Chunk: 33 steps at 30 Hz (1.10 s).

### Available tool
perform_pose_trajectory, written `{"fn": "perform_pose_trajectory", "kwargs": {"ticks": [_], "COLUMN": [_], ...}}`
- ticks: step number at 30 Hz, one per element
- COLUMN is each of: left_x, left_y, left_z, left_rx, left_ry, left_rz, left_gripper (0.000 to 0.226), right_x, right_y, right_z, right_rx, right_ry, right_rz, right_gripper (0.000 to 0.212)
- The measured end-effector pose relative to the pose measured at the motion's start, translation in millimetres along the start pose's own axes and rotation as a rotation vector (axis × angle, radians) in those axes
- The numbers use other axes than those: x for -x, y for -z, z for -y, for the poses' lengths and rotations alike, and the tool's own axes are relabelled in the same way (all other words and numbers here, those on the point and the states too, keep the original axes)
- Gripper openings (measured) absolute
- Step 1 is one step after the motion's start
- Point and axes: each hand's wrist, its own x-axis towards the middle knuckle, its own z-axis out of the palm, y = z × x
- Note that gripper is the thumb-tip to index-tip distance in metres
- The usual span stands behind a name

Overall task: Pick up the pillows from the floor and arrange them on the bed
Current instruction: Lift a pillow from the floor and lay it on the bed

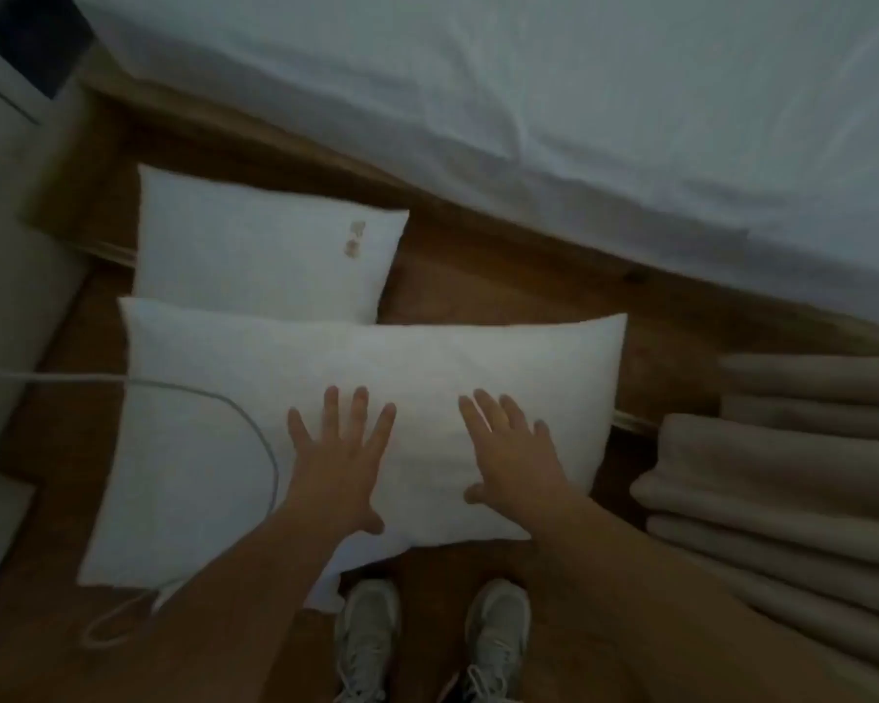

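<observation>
White plump pillow (356, 398) under hands (427, 464)

Large white pillow (376, 378) flat on floor, smaller stained pillow (255, 256) behind

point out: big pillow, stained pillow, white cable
big pillow (503, 357): head view, bare upper middle.
stained pillow (255, 256): head view, centre of its face.
white cable (255, 423): head view, curve lying over the big pillow.

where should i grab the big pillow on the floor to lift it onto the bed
Take the big pillow by its two short ends, one hand per end, coming from above. It lies flat and long across the floor, too wide for one grip. The left hand and right hand hover open near its middle, so spread them outward. A white cable crosses the left end; mind it when lifting.
</observation>
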Motion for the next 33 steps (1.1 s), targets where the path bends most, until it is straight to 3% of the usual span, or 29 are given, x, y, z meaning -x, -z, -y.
{"fn": "perform_pose_trajectory", "kwargs": {"ticks": [3, 5, 8, 10, 12, 14, 17, 19, 22, 24, 29, 33], "left_x": [-34, -48, -60, -70, -77, -77, -59, -36, 4, 27, 64, 70], "left_y": [-40, -62, -76, -77, -74, -69, -46, -18, 39, 90, 235, 346], "left_z": [-5, -2, -3, 0, 0, 0, 3, 4, 3, 4, 22, 40], "left_rx": [-0.085, -0.093, -0.103, -0.07, 0.064, 0.205, 0.388, 0.418, 0.481, 0.535, 0.614, 0.69], "left_ry": [0.066, 0.047, -0.028, -0.07, -0.107, -0.078, -0.02, -0.015, 0.008, 0.042, 0.102, 0.149], "left_rz": [0.008, -0.059, -0.237, -0.377, -0.389, -0.382, -0.374, -0.376, -0.361, -0.376, -0.532, -0.655], "left_gripper": [0.143, 0.125, 0.058, 0.026, 0.026, 0.028, 0.029, 0.032, 0.035, 0.034, 0.007, 0.023], "right_x": [-44, -67, -83, -95, -105, -110, -91, -62, -10, 19, 57, 59], "right_y": [-44, -68, -95, -101, -97, -88, -60, -38, 20, 71, 225, 348], "right_z": [-7, -9, -5, -3, 0, 0, -3, -7, -3, 0, 4, 6], "right_rx": [0.131, 0.185, 0.234, 0.251, 0.243, 0.136, 0.003, -0.047, -0.161, -0.178, -0.204, -0.263], "right_ry": [0.067, 0.068, 0.083, 0.113, 0.125, 0.106, -0.004, -0.037, 0.02, 0.053, 0.087, 0.076], "right_rz": [-0.014, -0.04, -0.112, -0.241, -0.35, -0.368, -0.251, -0.209, -0.281, -0.357, -0.527, -0.657], "right_gripper": [0.122, 0.12, 0.1, 0.063, 0.026, 0.02, 0.002, 0.011, 0.006, 0.019, 0.027, 0.02]}}
